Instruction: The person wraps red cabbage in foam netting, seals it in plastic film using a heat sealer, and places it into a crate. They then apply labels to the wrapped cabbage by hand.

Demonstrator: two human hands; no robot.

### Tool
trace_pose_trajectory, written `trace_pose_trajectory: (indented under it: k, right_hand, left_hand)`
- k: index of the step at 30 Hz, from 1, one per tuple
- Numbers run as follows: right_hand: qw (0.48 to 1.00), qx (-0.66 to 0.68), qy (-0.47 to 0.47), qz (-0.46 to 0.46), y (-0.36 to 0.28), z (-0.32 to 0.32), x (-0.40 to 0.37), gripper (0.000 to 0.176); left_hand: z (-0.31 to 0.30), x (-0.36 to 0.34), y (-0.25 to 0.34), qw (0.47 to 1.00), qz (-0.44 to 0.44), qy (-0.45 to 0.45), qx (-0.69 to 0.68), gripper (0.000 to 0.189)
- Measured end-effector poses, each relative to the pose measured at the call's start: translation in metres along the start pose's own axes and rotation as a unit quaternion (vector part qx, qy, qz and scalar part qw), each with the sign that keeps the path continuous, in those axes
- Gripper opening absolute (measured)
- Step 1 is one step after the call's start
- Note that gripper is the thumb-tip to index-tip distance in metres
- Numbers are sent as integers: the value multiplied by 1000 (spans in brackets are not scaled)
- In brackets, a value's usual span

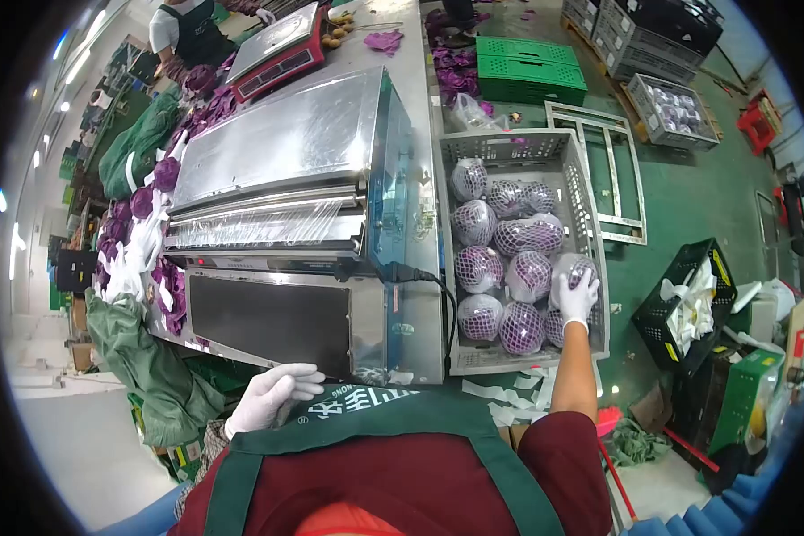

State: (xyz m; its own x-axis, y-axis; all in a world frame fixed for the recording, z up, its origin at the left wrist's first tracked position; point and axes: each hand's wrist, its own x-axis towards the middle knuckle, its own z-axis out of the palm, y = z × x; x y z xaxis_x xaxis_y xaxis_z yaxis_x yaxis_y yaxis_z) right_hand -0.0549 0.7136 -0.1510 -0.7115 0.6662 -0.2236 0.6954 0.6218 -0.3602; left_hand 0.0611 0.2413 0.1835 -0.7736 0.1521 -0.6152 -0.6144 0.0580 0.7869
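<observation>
My right hand (575,298), in a white glove, reaches into a grey plastic crate (593,210). Its fingers curl over a red cabbage (573,264) in net and clear film at the crate's right side. Several more netted, wrapped cabbages (526,275) lie in rows beside it. My left hand (277,393), also gloved in white, hovers in front of my apron with fingers stretched out and nothing in them. Just beyond it is the dark plate (268,317) of a metal film-wrapping machine (277,134). Clear film (268,232) lies across the machine's roller.
Loose purple cabbages (141,203) and leaves line the table's left side. A red scale (281,67) stands at the back, near another person (188,36). Green crates (529,67), a metal frame (616,170) and a black crate (688,304) are on the floor to the right.
</observation>
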Motion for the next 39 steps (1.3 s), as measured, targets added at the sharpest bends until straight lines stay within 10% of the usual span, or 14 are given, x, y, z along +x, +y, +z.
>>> trace_pose_trajectory:
  k: [15, 17, 20, 25, 31, 33, 35, 39]
  right_hand:
    - [988, 31, -121, -89, 15, -4, 20, 99]
    - [935, 256, -240, -40, 30, 5, 51, 86]
    - [950, 219, -211, -65, 10, -25, 70, 59]
    - [903, 390, -160, -79, -41, -81, 58, 30]
    - [934, 357, -22, -2, -109, -169, -19, 55]
    - [912, 408, 34, 14, -233, -213, -219, 41]
    - [910, 412, 39, 24, -262, -218, -273, 47]
    - [916, 399, 33, -23, -323, -230, -349, 47]
  left_hand:
    - [-28, 5, 22, 997, 47, 4, 65, 38]
    - [-47, -5, 24, 997, 34, 42, 60, 36]
    - [-91, -19, 28, 987, 63, 117, 92, 31]
    - [-247, -27, -5, 935, 152, 298, 118, 30]
    - [-523, 7, -69, 821, 184, 490, 227, 30]
    - [-608, 32, -87, 737, 164, 558, 344, 31]
    - [-635, 31, -64, 777, 105, 537, 310, 32]
    - [-696, 58, -40, 669, 187, 550, 463, 26]
